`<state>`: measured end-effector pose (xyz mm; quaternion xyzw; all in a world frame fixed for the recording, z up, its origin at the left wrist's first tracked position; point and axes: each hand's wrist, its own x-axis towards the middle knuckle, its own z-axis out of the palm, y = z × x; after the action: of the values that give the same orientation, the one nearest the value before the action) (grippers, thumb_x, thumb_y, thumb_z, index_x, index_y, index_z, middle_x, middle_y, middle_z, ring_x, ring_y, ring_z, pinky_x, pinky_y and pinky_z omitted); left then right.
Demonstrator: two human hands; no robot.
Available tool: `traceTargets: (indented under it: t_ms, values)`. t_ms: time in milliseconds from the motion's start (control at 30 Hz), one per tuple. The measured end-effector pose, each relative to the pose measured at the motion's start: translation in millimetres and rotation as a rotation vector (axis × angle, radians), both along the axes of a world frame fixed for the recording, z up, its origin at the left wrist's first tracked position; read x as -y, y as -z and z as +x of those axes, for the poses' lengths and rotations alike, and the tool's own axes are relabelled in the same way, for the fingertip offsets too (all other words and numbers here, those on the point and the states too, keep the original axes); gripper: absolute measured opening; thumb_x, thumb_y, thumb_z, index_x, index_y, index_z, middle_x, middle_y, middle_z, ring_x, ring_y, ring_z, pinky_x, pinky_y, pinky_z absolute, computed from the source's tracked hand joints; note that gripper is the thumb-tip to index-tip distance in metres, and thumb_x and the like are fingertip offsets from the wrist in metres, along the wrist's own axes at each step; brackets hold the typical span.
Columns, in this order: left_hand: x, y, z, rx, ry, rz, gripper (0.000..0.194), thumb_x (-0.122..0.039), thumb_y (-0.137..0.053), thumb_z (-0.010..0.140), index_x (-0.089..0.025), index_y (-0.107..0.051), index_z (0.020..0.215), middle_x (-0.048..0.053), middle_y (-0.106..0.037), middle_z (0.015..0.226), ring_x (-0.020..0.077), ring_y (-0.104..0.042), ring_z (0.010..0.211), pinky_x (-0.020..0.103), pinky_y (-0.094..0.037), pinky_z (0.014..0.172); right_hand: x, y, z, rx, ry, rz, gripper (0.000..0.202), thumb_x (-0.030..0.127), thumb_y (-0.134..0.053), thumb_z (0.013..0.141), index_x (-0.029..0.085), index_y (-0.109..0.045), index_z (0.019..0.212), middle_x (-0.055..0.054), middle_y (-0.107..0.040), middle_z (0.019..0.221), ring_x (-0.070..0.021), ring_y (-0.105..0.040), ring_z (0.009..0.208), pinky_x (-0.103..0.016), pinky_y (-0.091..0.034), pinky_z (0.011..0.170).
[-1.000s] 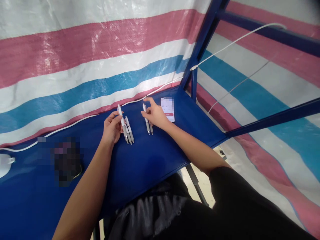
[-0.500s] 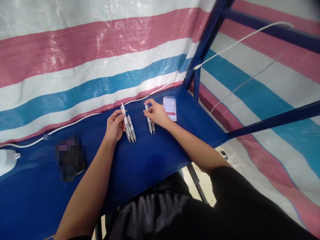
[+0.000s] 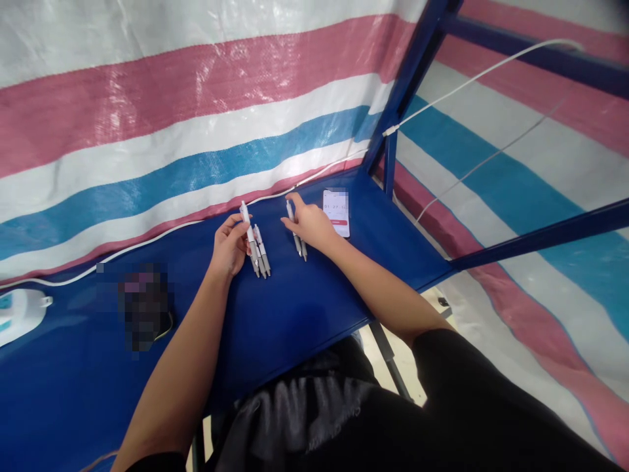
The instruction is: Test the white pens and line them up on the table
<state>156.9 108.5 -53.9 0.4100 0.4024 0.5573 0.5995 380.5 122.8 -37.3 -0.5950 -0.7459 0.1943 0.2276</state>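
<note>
From the head camera, looking down over the person's own arms, a blue table (image 3: 295, 314) runs up against a tarp wall (image 3: 147, 118) striped pink, white and blue. The phone (image 3: 337, 212) lying face up near the table's far corner serves well as a marker.

Just left of the phone sits the right hand (image 3: 310, 226), palm down, fingers spread loosely over a pair of pens (image 3: 298, 241). The forefinger and thumb touch the upper end of one pen; the hand is not closed around either, and both pens lie flat on the table, their grey tips pointing back toward the person.

Further left of the phone, past that pair, is the left hand (image 3: 230, 248). Its thumb and forefinger pinch the white top of one pen in a bunch of pens (image 3: 256, 244), a narrow fingertip hold, while the rest of the bunch lies side by side on the blue surface just beside the knuckles. The two groups are near each other but apart, with a strip of bare table between.

A white cable (image 3: 162, 233) trails along the table's back edge behind both hands and climbs the blue frame post (image 3: 390, 170) beyond the phone. Far to the left of the phone, at the edge of view, rests a white device (image 3: 19, 313).
</note>
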Motion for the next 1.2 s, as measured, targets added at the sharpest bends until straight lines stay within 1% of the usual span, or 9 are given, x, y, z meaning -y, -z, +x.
traceTargets:
  t_ms: [167,300,367,467,600,833,967,1100,1200]
  values:
    - [0.7,-1.9,1.1,0.012,0.0,-0.005,0.035,-0.032,-0.088,0.065,-0.022,-0.061,0.086,-0.003,-0.069,0.063,0.0091,-0.05,0.036,0.018,-0.036,0.031,3.6,-0.6,4.9,0.204,-0.099,0.052,0.037,0.028,-0.07,0.105,0.016,-0.067,0.139,-0.014,-0.077,0.116,-0.0331,-0.07,0.11,-0.042,-0.054,0.092]
    - [0.0,-0.2,0.1,-0.004,0.027,-0.013,0.032,-0.029,-0.084,0.065,-0.022,-0.058,0.083,-0.004,-0.067,0.062,0.0096,-0.05,0.037,0.019,-0.036,0.03,4.2,6.1,9.1,0.279,-0.196,0.203,0.057,0.033,-0.076,0.101,0.016,-0.063,0.155,-0.021,-0.061,0.154,-0.0411,-0.053,0.139,-0.053,-0.044,0.113]
    - [-0.8,1.3,-1.0,0.0,0.026,-0.006,0.03,-0.029,-0.082,0.067,-0.022,-0.06,0.085,-0.004,-0.067,0.063,0.0096,-0.051,0.038,0.019,-0.035,0.03,3.3,10.2,8.7,0.294,-0.253,0.222,0.057,0.035,-0.073,0.103,0.014,-0.062,0.155,-0.021,-0.055,0.163,-0.0416,-0.048,0.145,-0.055,-0.037,0.12]
    - [-2.5,2.7,-3.0,0.013,0.012,0.008,0.032,-0.029,-0.082,0.069,-0.021,-0.066,0.095,-0.004,-0.067,0.064,0.0098,-0.052,0.04,0.019,-0.035,0.031,1.3,13.8,7.5,0.305,-0.321,0.219,0.041,0.033,-0.065,0.108,0.011,-0.069,0.142,-0.02,-0.067,0.147,-0.0377,-0.055,0.135,-0.053,-0.034,0.121]
    - [-4.8,2.6,-4.9,0.024,0.001,0.017,0.044,-0.03,-0.083,0.07,-0.02,-0.071,0.111,-0.004,-0.067,0.064,0.0115,-0.055,0.043,0.02,-0.038,0.034,2.2,11.7,8.5,0.304,-0.328,0.22,0.035,0.031,-0.064,0.108,0.012,-0.07,0.137,-0.018,-0.07,0.131,-0.035,-0.06,0.121,-0.049,-0.042,0.11]
    - [-6.7,5.0,-7.3,0.042,-0.011,0.042,0.046,-0.032,-0.086,0.072,-0.021,-0.072,0.114,-0.004,-0.067,0.065,0.0125,-0.056,0.044,0.021,-0.041,0.035,14.5,8.7,10.7,0.303,-0.243,0.223,0.041,0.025,-0.07,0.103,0.011,-0.067,0.142,-0.022,-0.062,0.143,-0.0404,-0.055,0.128,-0.056,-0.05,0.11]
    - [-5.9,3.7,-6.8,0.05,-0.009,0.042,0.046,-0.032,-0.088,0.072,-0.021,-0.071,0.113,-0.004,-0.067,0.066,0.0129,-0.059,0.047,0.021,-0.047,0.039,17.3,13.0,7.9,0.207,-0.309,0.169,0.037,0.012,-0.065,0.103,0.015,-0.068,0.139,-0.02,-0.058,0.148,-0.0347,-0.057,0.132,-0.052,-0.053,0.115]
    - [-3.7,-1.7,-4.0,0.048,0.011,0.028,0.046,-0.033,-0.088,0.073,-0.021,-0.07,0.113,-0.004,-0.069,0.067,0.0139,-0.063,0.051,0.02,-0.048,0.04,16.4,14.4,7.6,0.136,-0.365,0.133,0.037,0.006,-0.055,0.104,0.015,-0.067,0.139,-0.02,-0.056,0.151,-0.0316,-0.058,0.135,-0.049,-0.058,0.11]
    - [-2.6,-5.2,-1.7,0.041,0.027,0.034,0.043,-0.029,-0.087,0.072,-0.021,-0.068,0.109,-0.003,-0.072,0.072,0.0106,-0.059,0.046,0.019,-0.047,0.038,14.5,12.8,10.1,0.111,-0.429,0.141,0.04,0.002,-0.053,0.103,0.017,-0.068,0.136,-0.017,-0.058,0.151,-0.0299,-0.059,0.134,-0.047,-0.058,0.107]
